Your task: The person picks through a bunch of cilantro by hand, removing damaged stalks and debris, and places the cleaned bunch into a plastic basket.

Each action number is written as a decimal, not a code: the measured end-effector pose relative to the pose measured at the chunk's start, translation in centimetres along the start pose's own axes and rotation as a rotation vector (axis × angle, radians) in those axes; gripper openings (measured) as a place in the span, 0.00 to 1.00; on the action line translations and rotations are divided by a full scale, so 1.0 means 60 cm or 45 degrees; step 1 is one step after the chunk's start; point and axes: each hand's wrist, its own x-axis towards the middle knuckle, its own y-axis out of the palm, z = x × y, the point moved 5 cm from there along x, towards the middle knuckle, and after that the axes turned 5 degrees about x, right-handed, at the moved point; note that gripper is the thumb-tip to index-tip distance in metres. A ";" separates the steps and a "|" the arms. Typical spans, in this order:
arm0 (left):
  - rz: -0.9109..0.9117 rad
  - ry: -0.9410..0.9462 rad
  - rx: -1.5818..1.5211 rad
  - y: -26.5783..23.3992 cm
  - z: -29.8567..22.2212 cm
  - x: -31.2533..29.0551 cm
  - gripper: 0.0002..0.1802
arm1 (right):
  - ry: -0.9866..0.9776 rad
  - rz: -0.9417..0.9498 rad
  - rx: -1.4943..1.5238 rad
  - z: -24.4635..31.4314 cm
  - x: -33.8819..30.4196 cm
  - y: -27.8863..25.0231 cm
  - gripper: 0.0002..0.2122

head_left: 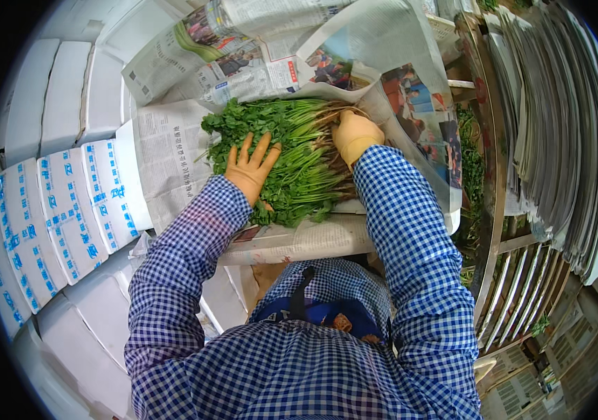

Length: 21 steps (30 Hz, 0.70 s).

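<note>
On newspaper point(166, 143), green herbs point(302, 168), left hand point(251, 169) splayed on leaves point(222, 122), right hand point(357, 135) curled at roots point(343, 187), grip hidden.

Your left hand point(250, 168) lies spread on the leafy greens point(302, 185), while your right hand point(357, 136) bends over their brown roots point(327, 119), its fingertips hidden. Newspaper sheets point(166, 150) lie beneath; white boxes point(64, 210) stand left, stacked newspapers point(558, 133) far right.

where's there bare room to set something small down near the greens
The newspaper is bare between the white boxes and the leafy side of the greens. The middle is crowded: the left hand on the greens, the right hand at their roots.
</note>
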 end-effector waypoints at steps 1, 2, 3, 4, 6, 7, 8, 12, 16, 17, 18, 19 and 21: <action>-0.001 0.011 0.017 -0.001 0.001 0.006 0.76 | -0.017 -0.010 -0.015 -0.002 0.011 0.007 0.22; 0.074 0.030 0.003 -0.010 0.000 0.003 0.74 | -0.046 -0.085 -0.120 -0.005 0.013 0.008 0.20; 0.094 0.058 -0.010 -0.018 0.001 -0.004 0.74 | -0.036 0.067 0.084 -0.011 0.022 0.009 0.17; 0.113 0.088 -0.020 -0.027 0.001 -0.012 0.74 | -0.007 0.151 0.287 -0.027 0.021 0.007 0.15; 0.053 0.157 -0.039 -0.060 0.002 -0.031 0.65 | 0.094 0.203 0.641 -0.030 -0.032 -0.035 0.10; 0.024 0.146 -0.090 -0.078 0.005 -0.048 0.61 | 0.100 0.220 0.736 -0.027 -0.066 -0.062 0.09; -0.005 0.146 -0.135 -0.094 0.008 -0.059 0.58 | 0.016 0.191 0.841 -0.046 -0.082 -0.070 0.08; -0.560 0.125 -0.247 -0.184 -0.007 -0.082 0.45 | -0.016 0.210 1.234 -0.105 -0.184 -0.098 0.06; -0.693 0.061 -0.248 -0.160 -0.034 0.011 0.49 | -0.034 0.062 1.586 -0.125 -0.227 -0.082 0.07; -0.661 0.032 -0.235 -0.141 -0.043 0.046 0.50 | -0.134 0.042 1.619 -0.115 -0.210 -0.071 0.08; -0.492 -0.033 -0.272 -0.105 -0.047 0.082 0.53 | -0.168 0.030 1.466 -0.090 -0.194 -0.064 0.11; -0.327 -0.082 -0.305 -0.078 -0.054 0.113 0.55 | -0.191 0.002 1.317 -0.065 -0.174 -0.060 0.13; -0.274 -0.124 -0.186 -0.081 -0.073 0.129 0.59 | -0.253 -0.148 0.481 -0.035 -0.106 -0.052 0.20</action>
